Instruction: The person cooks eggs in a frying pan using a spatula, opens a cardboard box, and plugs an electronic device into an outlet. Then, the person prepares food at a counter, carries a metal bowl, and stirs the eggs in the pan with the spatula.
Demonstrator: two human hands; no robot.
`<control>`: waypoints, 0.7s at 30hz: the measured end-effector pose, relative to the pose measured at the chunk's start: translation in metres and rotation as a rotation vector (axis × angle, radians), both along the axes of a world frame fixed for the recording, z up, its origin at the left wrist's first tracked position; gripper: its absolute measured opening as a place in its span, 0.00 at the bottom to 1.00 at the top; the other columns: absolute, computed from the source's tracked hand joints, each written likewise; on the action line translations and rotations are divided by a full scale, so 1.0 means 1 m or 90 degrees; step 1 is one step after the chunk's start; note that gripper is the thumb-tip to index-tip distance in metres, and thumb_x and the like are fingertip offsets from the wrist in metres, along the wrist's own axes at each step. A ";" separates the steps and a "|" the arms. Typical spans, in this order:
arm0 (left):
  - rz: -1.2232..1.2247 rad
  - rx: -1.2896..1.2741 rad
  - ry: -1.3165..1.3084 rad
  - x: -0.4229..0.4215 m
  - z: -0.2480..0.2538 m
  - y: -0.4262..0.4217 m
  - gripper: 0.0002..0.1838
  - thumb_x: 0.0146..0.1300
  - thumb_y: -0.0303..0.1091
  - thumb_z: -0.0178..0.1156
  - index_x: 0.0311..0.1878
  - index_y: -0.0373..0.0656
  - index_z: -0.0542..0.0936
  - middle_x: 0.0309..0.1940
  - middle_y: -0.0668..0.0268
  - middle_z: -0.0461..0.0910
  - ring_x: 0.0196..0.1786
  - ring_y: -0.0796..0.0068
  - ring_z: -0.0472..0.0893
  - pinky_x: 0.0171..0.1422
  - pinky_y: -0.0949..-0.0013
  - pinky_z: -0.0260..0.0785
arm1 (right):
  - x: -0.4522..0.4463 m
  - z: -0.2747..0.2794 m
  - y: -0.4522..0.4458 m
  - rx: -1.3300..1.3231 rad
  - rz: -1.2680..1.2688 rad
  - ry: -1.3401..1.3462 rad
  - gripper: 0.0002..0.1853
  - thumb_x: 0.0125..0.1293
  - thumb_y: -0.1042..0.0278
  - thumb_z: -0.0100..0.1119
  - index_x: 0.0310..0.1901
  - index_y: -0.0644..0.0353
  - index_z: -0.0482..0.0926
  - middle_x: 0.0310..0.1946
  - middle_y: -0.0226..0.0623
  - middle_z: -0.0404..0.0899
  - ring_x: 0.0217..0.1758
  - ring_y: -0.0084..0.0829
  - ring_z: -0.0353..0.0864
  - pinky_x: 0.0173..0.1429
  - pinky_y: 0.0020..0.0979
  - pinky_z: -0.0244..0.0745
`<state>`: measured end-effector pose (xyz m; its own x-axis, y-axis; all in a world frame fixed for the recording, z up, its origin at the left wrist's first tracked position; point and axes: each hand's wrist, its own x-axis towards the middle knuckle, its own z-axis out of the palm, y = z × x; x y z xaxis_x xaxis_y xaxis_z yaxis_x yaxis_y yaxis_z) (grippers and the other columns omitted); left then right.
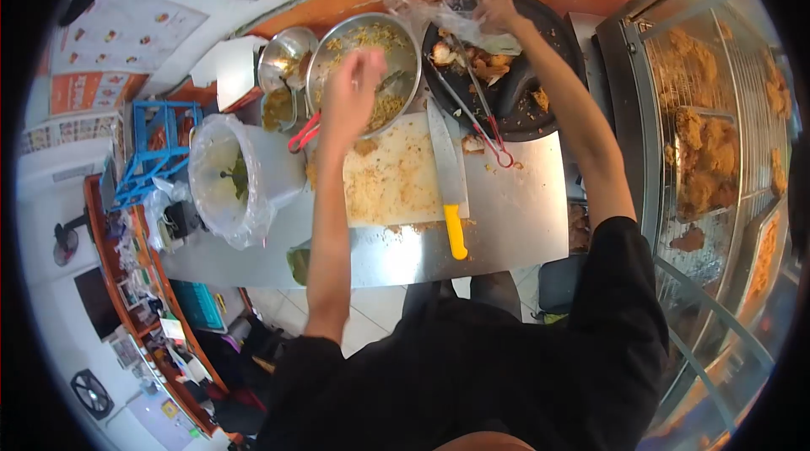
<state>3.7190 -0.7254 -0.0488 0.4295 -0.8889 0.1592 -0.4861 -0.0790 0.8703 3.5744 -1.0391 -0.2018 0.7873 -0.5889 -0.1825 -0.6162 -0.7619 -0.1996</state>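
Knife [445, 164] on the board [371, 189] — bowl [407, 54] behind, pan [569, 42] right of the bowl.

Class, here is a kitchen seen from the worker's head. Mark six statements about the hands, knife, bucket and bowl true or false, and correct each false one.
1. The knife has a yellow handle. True.
2. The right hand is at the clear plastic by the black pan. True.
3. The left hand is over the black pan. False: it is over the bowl.
4. The bucket stands right of the board in the picture. False: it stands left of it.
5. There is food in the bowl. True.
6. The left hand grips the knife. False: neither hand is on the knife.
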 end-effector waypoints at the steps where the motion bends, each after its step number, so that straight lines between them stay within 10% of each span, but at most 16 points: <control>1: 0.006 -0.005 -0.127 0.020 -0.007 -0.044 0.15 0.69 0.38 0.51 0.43 0.33 0.78 0.33 0.50 0.81 0.38 0.61 0.82 0.45 0.65 0.71 | 0.006 -0.008 0.002 0.003 0.003 -0.018 0.16 0.47 0.64 0.61 0.41 0.44 0.84 0.53 0.33 0.77 0.59 0.37 0.72 0.58 0.51 0.64; 6: -0.202 0.351 -0.456 0.073 -0.055 -0.197 0.13 0.56 0.30 0.54 0.43 0.34 0.80 0.40 0.48 0.81 0.45 0.54 0.81 0.48 0.59 0.72 | -0.013 -0.012 0.008 -0.015 0.016 -0.018 0.16 0.46 0.67 0.61 0.40 0.48 0.80 0.43 0.42 0.81 0.51 0.44 0.79 0.52 0.45 0.68; 7: -0.239 0.462 -0.523 0.077 -0.063 -0.211 0.15 0.55 0.31 0.55 0.44 0.35 0.80 0.40 0.49 0.82 0.45 0.56 0.81 0.48 0.60 0.72 | -0.029 -0.016 0.000 0.003 -0.041 -0.232 0.18 0.46 0.66 0.64 0.42 0.51 0.77 0.39 0.46 0.82 0.45 0.49 0.81 0.50 0.44 0.70; 14: -0.308 0.526 -0.478 0.083 -0.126 -0.239 0.21 0.46 0.22 0.55 0.48 0.41 0.81 0.39 0.51 0.82 0.48 0.58 0.81 0.44 0.59 0.73 | -0.083 0.017 -0.054 0.474 0.119 -0.426 0.40 0.51 0.73 0.67 0.65 0.48 0.58 0.54 0.38 0.74 0.53 0.34 0.76 0.57 0.36 0.72; 21: -0.247 0.446 -0.497 0.110 -0.140 -0.259 0.16 0.53 0.35 0.56 0.43 0.39 0.82 0.31 0.49 0.81 0.39 0.57 0.82 0.41 0.59 0.73 | 0.002 0.012 -0.004 0.285 0.148 0.113 0.50 0.41 0.75 0.71 0.69 0.39 0.59 0.62 0.42 0.70 0.59 0.42 0.74 0.62 0.38 0.69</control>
<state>3.8295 -0.9839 -0.1884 0.1052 -0.9402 -0.3241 -0.9778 -0.1572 0.1386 3.5767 -1.0435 -0.1897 0.8223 -0.2363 -0.5177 -0.4944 -0.7472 -0.4442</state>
